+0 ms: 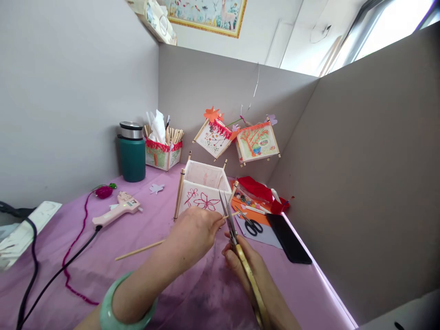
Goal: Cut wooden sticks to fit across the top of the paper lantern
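My left hand (192, 236) pinches a thin wooden stick (140, 250) that runs from the lower left up past my fingers. My right hand (245, 268) grips gold-handled scissors (229, 223), blades open and pointing up, closing around the stick's right end. Just behind both hands stands a square paper lantern box (202, 188) with pink flower drawings and wooden corner posts. A green bangle sits on my left wrist.
A pink glue gun (118, 211) with a black cord lies at left, near a teal flask (132, 153) and a box of sticks (164, 146). Black scissors (252, 225), red and orange paper and a black phone (288, 238) lie at right. Two decorated lanterns (237, 140) hang behind.
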`<action>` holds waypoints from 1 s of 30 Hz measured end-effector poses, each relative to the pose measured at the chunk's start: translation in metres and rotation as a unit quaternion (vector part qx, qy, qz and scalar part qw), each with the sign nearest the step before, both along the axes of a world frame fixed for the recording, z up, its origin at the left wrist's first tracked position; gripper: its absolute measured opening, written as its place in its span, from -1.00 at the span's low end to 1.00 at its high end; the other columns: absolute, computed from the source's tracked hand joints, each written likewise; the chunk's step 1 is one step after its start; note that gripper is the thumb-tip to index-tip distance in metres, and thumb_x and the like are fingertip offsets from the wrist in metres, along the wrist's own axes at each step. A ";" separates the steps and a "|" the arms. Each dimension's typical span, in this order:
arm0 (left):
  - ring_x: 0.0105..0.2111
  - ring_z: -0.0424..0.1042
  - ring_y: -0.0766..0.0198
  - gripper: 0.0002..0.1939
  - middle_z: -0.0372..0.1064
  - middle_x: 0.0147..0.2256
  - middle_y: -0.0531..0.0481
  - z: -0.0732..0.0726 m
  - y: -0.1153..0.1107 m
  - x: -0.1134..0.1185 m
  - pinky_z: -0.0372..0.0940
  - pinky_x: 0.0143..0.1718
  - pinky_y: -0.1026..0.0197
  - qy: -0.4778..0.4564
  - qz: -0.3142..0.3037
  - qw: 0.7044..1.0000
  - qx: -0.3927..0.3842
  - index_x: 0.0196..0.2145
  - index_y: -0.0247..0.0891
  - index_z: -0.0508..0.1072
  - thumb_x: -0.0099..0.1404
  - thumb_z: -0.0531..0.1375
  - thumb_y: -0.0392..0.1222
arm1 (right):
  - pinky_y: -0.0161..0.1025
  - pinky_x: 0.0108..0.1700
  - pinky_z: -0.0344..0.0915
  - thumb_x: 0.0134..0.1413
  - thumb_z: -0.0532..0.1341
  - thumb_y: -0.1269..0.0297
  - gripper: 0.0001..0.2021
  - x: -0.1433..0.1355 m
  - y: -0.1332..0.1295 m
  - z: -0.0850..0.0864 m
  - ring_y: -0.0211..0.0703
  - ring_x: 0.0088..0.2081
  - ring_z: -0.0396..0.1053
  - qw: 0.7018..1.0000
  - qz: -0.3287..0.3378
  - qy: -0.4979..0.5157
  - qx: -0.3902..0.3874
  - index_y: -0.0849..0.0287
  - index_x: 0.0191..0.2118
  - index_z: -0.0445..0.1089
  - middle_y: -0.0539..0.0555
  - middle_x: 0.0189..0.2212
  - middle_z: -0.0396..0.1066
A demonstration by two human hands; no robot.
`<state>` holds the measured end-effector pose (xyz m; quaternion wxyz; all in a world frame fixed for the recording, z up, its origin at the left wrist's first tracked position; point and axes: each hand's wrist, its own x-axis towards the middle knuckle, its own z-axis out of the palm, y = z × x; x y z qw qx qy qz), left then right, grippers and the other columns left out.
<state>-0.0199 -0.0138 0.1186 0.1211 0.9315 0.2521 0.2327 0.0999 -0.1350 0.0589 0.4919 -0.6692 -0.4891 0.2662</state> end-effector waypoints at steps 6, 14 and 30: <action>-0.56 0.32 0.33 -0.66 0.37 -0.60 0.04 0.002 0.001 0.000 0.08 -0.48 0.30 -0.003 0.012 1.000 -0.006 -0.52 -0.21 0.46 0.33 0.01 -0.18 | -0.33 -0.42 0.17 0.11 0.14 0.03 -0.69 0.000 0.002 0.001 -0.22 -0.42 0.24 1.000 -0.020 -0.016 0.002 0.19 -0.18 0.33 -0.02 -0.48 0.26; -0.45 0.43 0.23 -0.66 0.48 -0.48 -0.04 -0.003 -0.002 0.003 0.14 -0.42 0.24 0.023 0.027 0.997 0.071 -0.43 -0.24 0.48 0.37 -0.04 -0.17 | -0.38 -0.53 0.09 0.00 0.17 0.26 -0.78 0.008 0.017 -0.019 -0.33 -0.57 0.11 0.997 -0.059 0.004 0.052 0.25 -0.22 0.35 -0.10 -0.58 0.16; -0.45 0.40 0.31 -0.71 0.48 -0.43 0.04 -0.026 0.007 0.000 0.14 -0.39 0.27 -0.100 0.009 0.995 -0.009 -0.36 -0.19 0.47 0.37 -0.01 -0.10 | -0.36 -0.69 0.05 -0.02 0.21 -0.10 -0.55 0.047 -0.007 -0.021 -0.30 -0.73 0.08 0.960 -0.272 0.035 0.055 0.21 -0.18 0.38 -0.12 -0.74 0.14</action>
